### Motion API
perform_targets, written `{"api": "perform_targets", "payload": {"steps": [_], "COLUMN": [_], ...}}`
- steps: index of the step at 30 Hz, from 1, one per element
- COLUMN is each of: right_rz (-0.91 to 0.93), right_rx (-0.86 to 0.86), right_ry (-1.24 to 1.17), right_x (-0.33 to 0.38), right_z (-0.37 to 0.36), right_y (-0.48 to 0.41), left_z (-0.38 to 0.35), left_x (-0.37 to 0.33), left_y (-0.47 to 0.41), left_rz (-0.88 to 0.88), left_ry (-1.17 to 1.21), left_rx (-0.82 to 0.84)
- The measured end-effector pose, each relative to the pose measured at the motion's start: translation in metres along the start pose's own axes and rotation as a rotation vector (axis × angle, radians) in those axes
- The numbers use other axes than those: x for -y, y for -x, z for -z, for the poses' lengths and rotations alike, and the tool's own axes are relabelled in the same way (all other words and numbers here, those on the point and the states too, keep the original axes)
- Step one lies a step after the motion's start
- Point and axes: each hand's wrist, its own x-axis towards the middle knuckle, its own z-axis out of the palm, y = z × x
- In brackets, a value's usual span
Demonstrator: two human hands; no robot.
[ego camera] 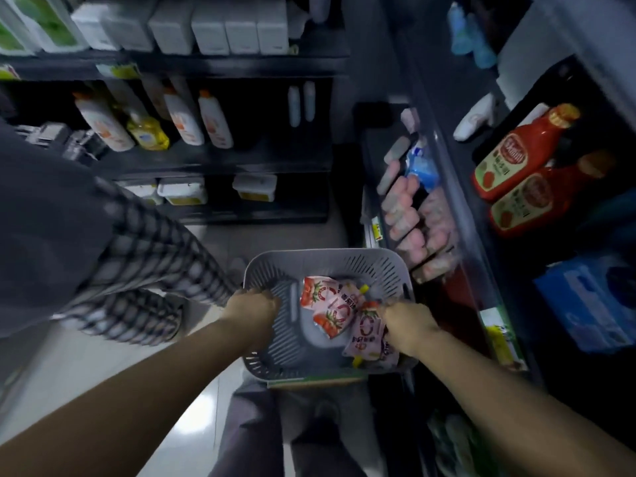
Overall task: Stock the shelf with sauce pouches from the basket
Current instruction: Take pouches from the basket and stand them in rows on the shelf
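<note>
A grey slotted plastic basket [320,263] sits low in front of me, resting over my lap. Inside lie several pink-and-red sauce pouches [328,306] with yellow spouts. My left hand [253,309] grips the basket's left rim. My right hand [407,325] reaches into the right side of the basket, fingers closed on the top of a pouch [366,337]. The shelf [461,208] on my right holds a row of similar pink pouches [409,215] lying on its board.
Two red ketchup bottles [509,166] lie on the higher right shelf, with a blue box [592,301] nearer me. Dark shelving [213,160] ahead carries white and yellow bottles. Another person in a checked garment [148,263] stands close at left.
</note>
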Motion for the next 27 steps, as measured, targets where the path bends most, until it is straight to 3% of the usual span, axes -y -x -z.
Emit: {"api": "perform_targets", "payload": {"steps": [7,11,23,27], "right_rz": [-0.081,-0.087,0.073,0.206], "right_rx": [0.235,0.283,0.461,0.416], "right_ry": [-0.062,-0.084,0.039,0.068], "right_x": [0.013,0.02,0.001,-0.007], "right_z": [-0.037,-0.049,-0.1,-0.126], "right_y": [-0.038,-0.061,-0.114,-0.136], "left_z": [-0.022,-0.033,-0.097,-0.118], "left_x": [0.022,0.027,-0.013,-0.031], "left_y": [-0.065,-0.094,-0.159,-0.185], "left_rz": [-0.16,-0.206,-0.143,-0.088], "left_ry": [0.0,-0.009,0.15,0.268], "left_rx": [0.102,0.146,0.227,0.254]}}
